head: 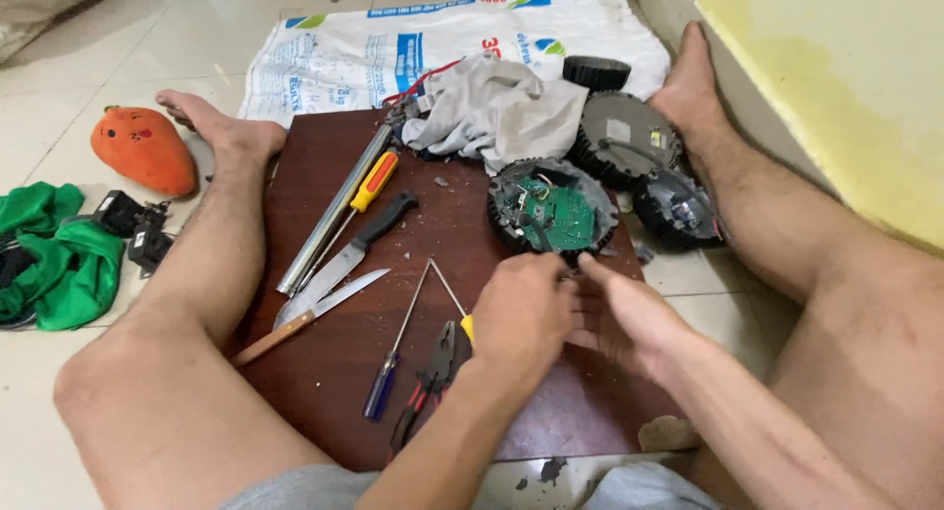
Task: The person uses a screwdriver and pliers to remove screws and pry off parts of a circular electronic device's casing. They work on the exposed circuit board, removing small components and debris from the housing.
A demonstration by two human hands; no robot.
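I sit on the floor with a dark brown board [324,362] between my legs. My left hand [521,308] is curled just below a round black device [549,210] whose cover is off, showing a green circuit board. My right hand [629,313] is blurred beside it, one fingertip reaching toward the device's lower edge. What the left fingers pinch is hidden. A yellow-handled tool [466,325] sticks out under my left hand. Black-and-red pliers [433,377] lie by my left wrist.
On the board lie a blue screwdriver [388,367], two knives [344,264], a yellow-handled screwdriver [372,183] and a metal tube [329,215]. A grey cloth [497,107], more round black parts [629,136] and a white sack [393,48] sit beyond. An orange plush toy [146,148] and green cloth [59,254] lie left.
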